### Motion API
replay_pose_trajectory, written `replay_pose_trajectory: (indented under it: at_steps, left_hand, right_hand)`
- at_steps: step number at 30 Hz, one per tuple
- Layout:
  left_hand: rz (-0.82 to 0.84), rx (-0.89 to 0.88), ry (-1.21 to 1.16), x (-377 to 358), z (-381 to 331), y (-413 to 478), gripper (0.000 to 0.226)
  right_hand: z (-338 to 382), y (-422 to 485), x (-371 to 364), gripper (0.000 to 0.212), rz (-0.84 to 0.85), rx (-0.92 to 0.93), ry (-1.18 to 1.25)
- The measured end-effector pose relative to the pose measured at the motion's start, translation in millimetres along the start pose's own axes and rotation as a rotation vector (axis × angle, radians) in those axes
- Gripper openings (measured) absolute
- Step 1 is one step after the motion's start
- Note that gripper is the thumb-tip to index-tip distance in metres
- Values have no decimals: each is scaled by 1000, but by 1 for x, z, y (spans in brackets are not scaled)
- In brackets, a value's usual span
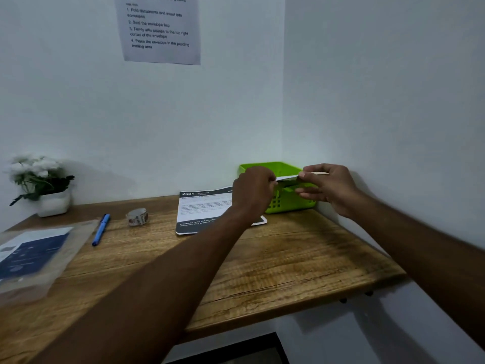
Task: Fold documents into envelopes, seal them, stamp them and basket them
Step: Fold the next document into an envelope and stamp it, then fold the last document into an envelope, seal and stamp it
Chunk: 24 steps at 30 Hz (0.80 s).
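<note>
A white envelope (288, 177) is held flat and edge-on just above the green basket (278, 168) in the back right corner of the desk. My left hand (253, 191) grips its left end and my right hand (328, 186) pinches its right end. A printed document (199, 211) headed 2684 lies on the wooden desk (275, 258) just left of the basket, partly under my left forearm. A roll of stamps (137, 216) sits further left. The inside of the basket is mostly hidden by my hands.
A blue pen (101, 229) lies left of the stamp roll. A clear plastic sleeve with dark blue papers (34, 256) rests at the left edge. A white potted plant (42, 185) stands at the back left. An instruction sheet (160, 27) hangs on the wall.
</note>
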<state>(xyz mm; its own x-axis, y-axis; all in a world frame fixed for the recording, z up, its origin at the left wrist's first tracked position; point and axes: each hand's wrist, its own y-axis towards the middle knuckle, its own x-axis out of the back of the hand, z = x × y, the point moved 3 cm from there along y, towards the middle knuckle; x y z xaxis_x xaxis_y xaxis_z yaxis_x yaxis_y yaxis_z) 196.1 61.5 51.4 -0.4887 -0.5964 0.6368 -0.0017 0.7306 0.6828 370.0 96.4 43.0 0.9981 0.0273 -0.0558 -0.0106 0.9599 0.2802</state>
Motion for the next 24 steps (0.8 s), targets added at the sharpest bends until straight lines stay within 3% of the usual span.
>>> replay_pose_trajectory:
  at_steps: [3, 7, 16, 24]
  left_hand:
    - [66, 11, 57, -9, 7, 7, 23]
    - [184, 5, 161, -21, 11, 12, 30]
    - [340, -61, 259, -34, 2, 18, 46]
    - [339, -102, 218, -43, -7, 18, 48]
  right_hand:
    - [-4, 12, -3, 13, -55, 81, -258]
    - [-9, 25, -7, 10, -96, 190, -537]
    - [-23, 44, 2, 6, -126, 341, -787]
    - [-19, 46, 17, 15, -152, 433, -1007]
